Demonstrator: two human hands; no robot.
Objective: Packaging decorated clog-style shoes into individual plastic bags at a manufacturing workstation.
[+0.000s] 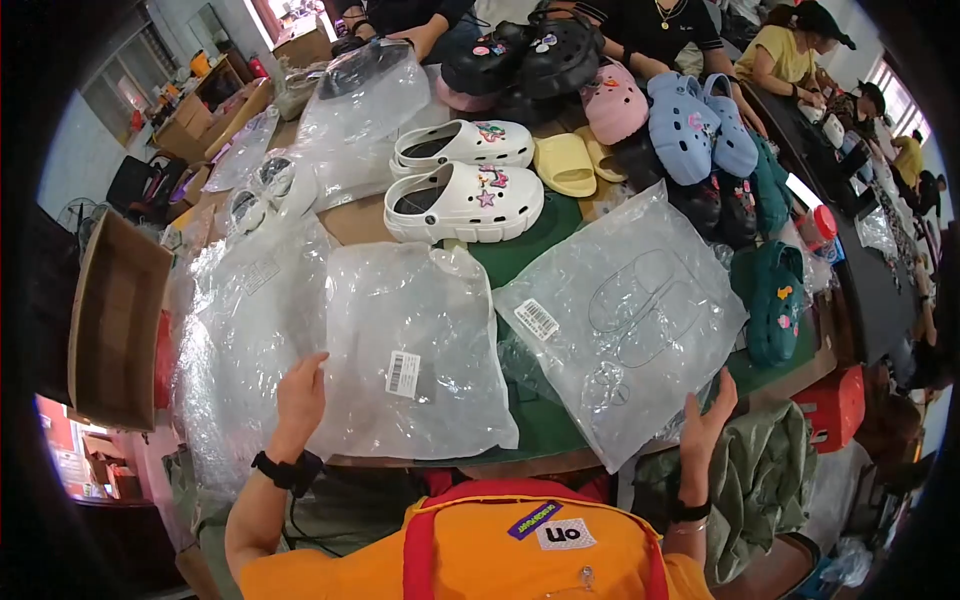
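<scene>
Head view shows two bare hands at the near side of a green table (512, 265). The left hand (302, 400) is by the left edge of the middle bag (440, 320), with its fingers pointing up. I cannot tell if it pinches the bag or just rests there. The right hand (708, 420) is wide, thumb and fingers apart, just by the low right edge of the right bag (650, 310). I cannot tell if it touches that bag.

Both bags are see-through and lie flat. The middle bag is nearly straight, and the right bag is turned on a slant. Each has a white tag on it. A shiny left bag (250, 340) lies on the other side of the left hand.

Past the middle bag sit two white clogs (480, 215) with bright charms. Yellow slides (564, 165) are next to them. Blue clogs (683, 130) sit farther right. A green clog (775, 305) is near the right bag. A brown box (120, 310) is at the far left.
</scene>
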